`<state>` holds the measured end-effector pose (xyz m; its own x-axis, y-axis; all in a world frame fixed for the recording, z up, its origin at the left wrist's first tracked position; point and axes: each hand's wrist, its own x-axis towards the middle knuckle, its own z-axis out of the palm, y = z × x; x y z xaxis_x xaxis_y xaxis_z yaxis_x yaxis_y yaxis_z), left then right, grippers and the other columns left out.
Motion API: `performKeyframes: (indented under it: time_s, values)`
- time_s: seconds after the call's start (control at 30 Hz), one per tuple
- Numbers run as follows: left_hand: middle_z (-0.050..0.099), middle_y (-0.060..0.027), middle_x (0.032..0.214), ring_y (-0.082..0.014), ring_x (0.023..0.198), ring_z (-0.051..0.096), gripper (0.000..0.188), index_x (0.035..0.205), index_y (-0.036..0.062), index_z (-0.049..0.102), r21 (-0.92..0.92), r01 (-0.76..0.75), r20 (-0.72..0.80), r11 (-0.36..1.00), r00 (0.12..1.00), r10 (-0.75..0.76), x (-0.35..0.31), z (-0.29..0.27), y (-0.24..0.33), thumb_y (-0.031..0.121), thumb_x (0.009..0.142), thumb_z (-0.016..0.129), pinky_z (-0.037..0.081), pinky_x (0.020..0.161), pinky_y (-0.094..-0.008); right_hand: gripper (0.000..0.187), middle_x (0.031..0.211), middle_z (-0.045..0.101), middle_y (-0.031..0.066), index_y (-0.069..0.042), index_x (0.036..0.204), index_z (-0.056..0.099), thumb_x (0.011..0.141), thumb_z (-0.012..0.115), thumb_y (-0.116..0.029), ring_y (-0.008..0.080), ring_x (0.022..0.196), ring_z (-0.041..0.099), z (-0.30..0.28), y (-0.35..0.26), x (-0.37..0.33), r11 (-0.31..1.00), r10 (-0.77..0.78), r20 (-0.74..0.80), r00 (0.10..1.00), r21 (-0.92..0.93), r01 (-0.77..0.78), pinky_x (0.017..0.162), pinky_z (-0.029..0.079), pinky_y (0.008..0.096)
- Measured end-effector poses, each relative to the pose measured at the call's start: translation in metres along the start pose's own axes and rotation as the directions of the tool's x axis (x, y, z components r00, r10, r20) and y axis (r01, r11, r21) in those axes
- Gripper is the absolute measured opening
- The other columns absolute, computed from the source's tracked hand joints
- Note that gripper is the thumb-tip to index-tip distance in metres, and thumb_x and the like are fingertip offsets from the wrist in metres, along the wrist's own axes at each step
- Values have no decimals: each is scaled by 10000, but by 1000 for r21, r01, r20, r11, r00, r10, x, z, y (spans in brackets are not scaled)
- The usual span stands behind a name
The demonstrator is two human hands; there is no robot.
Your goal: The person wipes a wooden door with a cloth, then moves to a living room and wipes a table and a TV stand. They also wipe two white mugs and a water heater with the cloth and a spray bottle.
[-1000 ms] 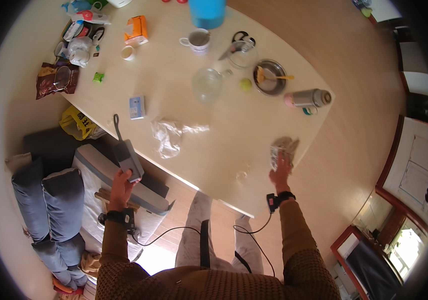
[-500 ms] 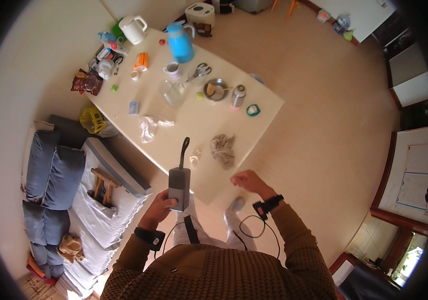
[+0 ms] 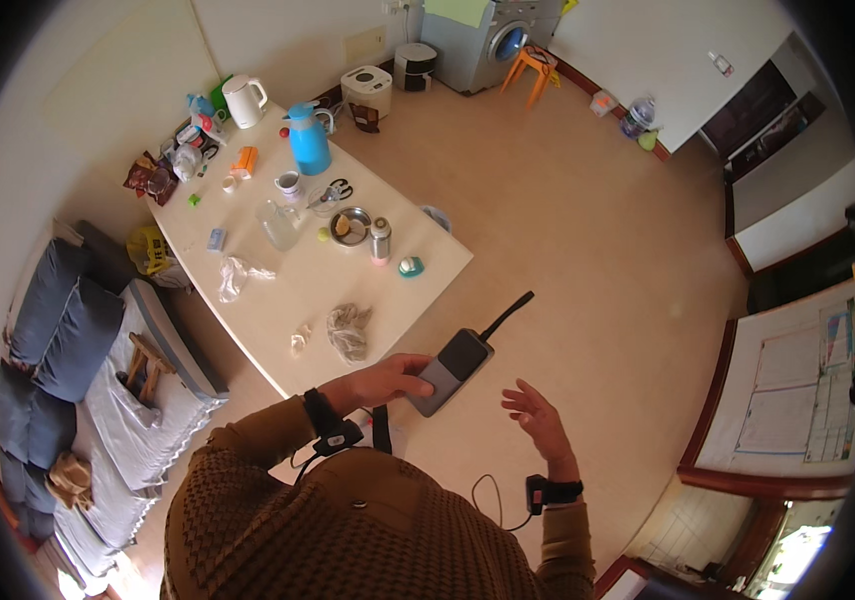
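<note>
My left hand [image 3: 391, 382] is wrapped round the lower part of a grey, two-tone power bank [image 3: 455, 365], its thumb across the front. A short black strap-like cable [image 3: 508, 314] sticks out from its upper end, pointing up and right. The power bank is tilted and held in the air just past the table's near corner, above the floor. To its right, my right hand [image 3: 538, 418] is raised with fingers apart and holds nothing. Each wrist carries a black strapped device with a cable.
The cream table [image 3: 403, 300] lies ahead left, bearing a crumpled bag [image 3: 350, 332], a steel bowl [image 3: 352, 227], a thermos bottle [image 3: 380, 242], a blue jug [image 3: 309, 140] and a white kettle [image 3: 244, 103]. A sofa [image 3: 118, 420] stands at left, an orange stool [image 3: 530, 72] far ahead.
My view has turned right, so the table and sofa appear farther left. The power bank has moved right and tilted from upright. My right hand has gone from closed to spread fingers.
</note>
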<state>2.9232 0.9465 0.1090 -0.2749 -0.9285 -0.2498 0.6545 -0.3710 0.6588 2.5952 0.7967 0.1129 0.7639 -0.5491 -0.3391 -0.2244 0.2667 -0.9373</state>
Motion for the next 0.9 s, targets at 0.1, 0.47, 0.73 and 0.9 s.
performKeyframes:
  time_s: [0.1,0.47,0.73,0.9]
  values:
    - [636,-58,1266,-132,1127,605,627,1430,-23,509,47,6,47,999,999,-8,49,10,3,150,883,763,494,978,-300,869,1492,506,144,-7,1577,293,899,755,-293,262,1348,515,2,-25,40,988,-131,94,987,95,122,1113,417,405]
    - [605,-87,1333,-178,1231,551,701,1443,-12,498,376,-202,65,904,979,191,287,14,108,254,867,797,422,1083,-368,886,1495,474,208,5,1559,272,964,639,-538,311,1403,463,-139,-136,211,948,-296,66,953,142,285,1176,357,445]
    - [615,-105,1277,-183,1209,572,729,1482,-8,449,318,-327,48,890,943,330,432,25,209,144,863,802,560,955,-369,785,1434,548,191,12,1529,321,977,660,-432,281,1318,546,-260,-233,318,944,-320,86,943,115,310,1128,413,424]
    - [590,-115,1320,-193,1246,546,765,1504,-22,408,266,-343,26,901,937,349,503,25,263,185,880,799,485,1053,-379,800,1376,592,186,-15,1532,336,986,595,-539,317,1301,568,-318,-272,405,918,-367,249,896,251,306,1106,443,454]
